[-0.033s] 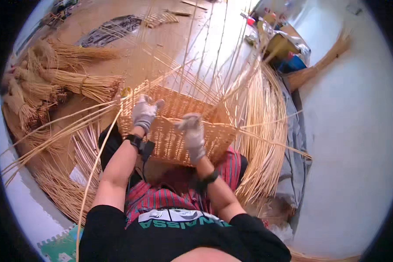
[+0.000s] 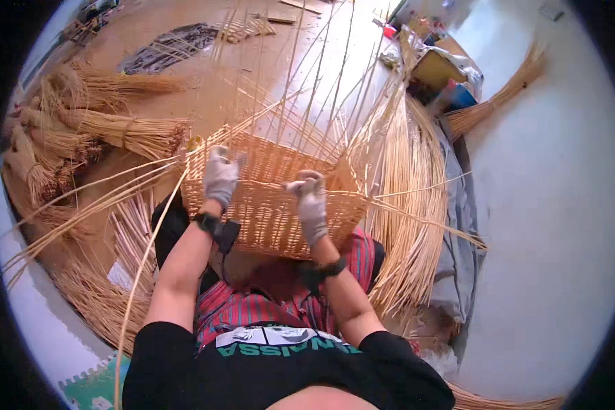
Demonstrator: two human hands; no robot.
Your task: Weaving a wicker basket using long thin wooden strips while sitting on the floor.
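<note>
A rectangular woven wicker basket (image 2: 266, 217) rests tilted on my lap, with tall uncut stakes rising from its far side. My left hand (image 2: 221, 180), in a pale work glove, is curled over the near wall's rim at the left, its thumb apart from the fingers. Farther right along that rim, my right hand (image 2: 310, 208), gloved too, has its fingers bent and the thumb close to them. Whatever thin strand may lie between these fingers is too small to make out. Long loose canes (image 2: 89, 205) stick out from the basket's left corner.
Tied bundles of cane (image 2: 126, 131) lie at the left. A big sheaf of pale canes (image 2: 410, 205) spreads on grey cloth (image 2: 461, 225) to the right. Another bundle (image 2: 502, 92) leans against the white wall. Dark plastic wrapping (image 2: 171, 48) lies on the far floor.
My right hand has shifted slightly right and up along the rim, less blurred now. My left hand has moved a little to the left. The basket stays in place.
</note>
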